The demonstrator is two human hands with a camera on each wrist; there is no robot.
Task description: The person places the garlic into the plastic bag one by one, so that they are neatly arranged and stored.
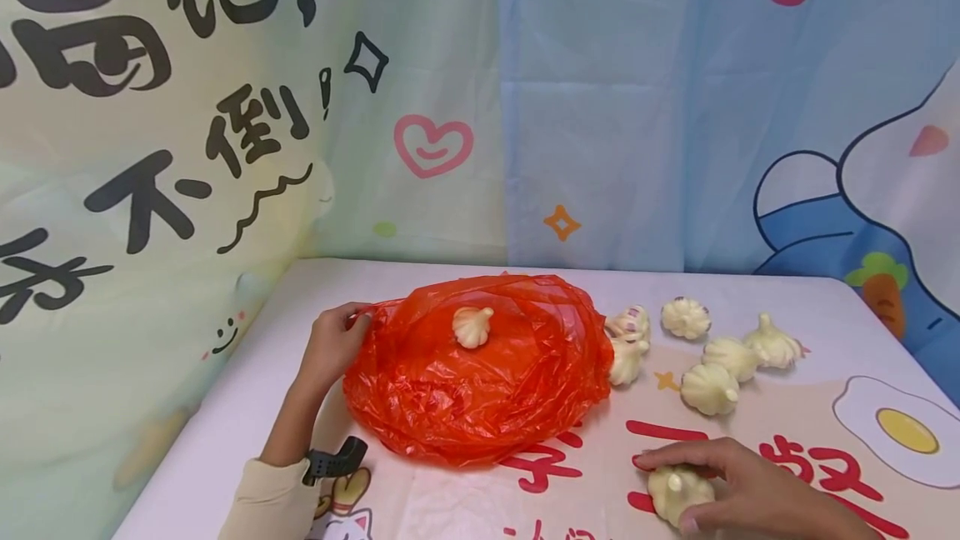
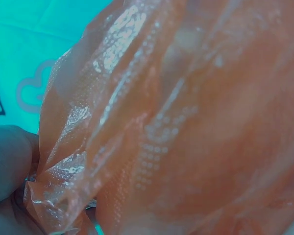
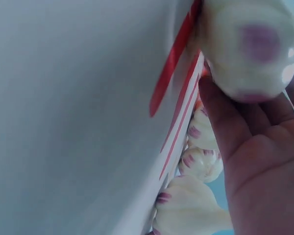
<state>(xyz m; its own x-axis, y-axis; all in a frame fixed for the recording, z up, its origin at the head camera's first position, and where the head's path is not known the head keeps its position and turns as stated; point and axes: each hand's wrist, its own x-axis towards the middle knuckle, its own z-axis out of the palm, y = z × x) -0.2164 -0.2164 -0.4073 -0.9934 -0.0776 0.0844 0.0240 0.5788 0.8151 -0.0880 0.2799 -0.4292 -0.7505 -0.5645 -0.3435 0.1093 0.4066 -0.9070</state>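
My left hand (image 1: pixel 339 348) pinches the left edge of a crumpled red plastic bag (image 1: pixel 480 407), which lies spread with its mouth upward. In the left wrist view the thin, shiny bag (image 2: pixel 152 127) fills most of the frame beside my thumb (image 2: pixel 10 161). One garlic bulb (image 1: pixel 472 327) sits within the bag's outline. At the front right, my right hand (image 1: pixel 750 490) holds another garlic bulb (image 1: pixel 677 490) between thumb and fingers. The right wrist view has this pale bulb with purple patches (image 3: pixel 255 44) close up, against the fingers of my right hand (image 3: pixel 264 147).
Right of the bag, several garlic bulbs (image 1: pixel 708 388) lie loosely grouped on the printed tablecloth (image 1: pixel 585 494); two of them touch or nearly touch the bag's right side. A patterned cloth backdrop (image 1: pixel 600 107) hangs behind the table and along its left.
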